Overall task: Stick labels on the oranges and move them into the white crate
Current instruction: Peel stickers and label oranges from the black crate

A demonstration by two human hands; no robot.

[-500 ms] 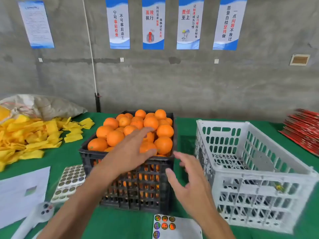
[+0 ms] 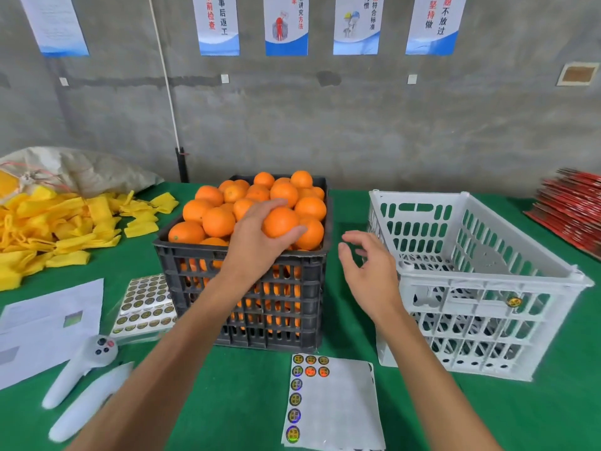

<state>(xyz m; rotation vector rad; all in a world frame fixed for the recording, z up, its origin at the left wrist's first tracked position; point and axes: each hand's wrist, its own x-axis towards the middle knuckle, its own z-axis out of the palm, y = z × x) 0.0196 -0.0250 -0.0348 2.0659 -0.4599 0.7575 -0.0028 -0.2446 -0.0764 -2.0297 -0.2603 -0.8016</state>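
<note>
Left hand: our left hand curls its fingers around 1 orange on top of the heap in the black crate.
Right hand: our right hand hangs loose and holds nothing, between the 2 crates.
Heap risk: we judge that lifting this orange may unsettle its neighbours, and 1 near the rim could roll off onto the table.
Label risk: the label sheet lies near us; a sticker could crease if pressed 1-handed.
White crate: the white crate appears to hold no oranges, so little is done.
</note>
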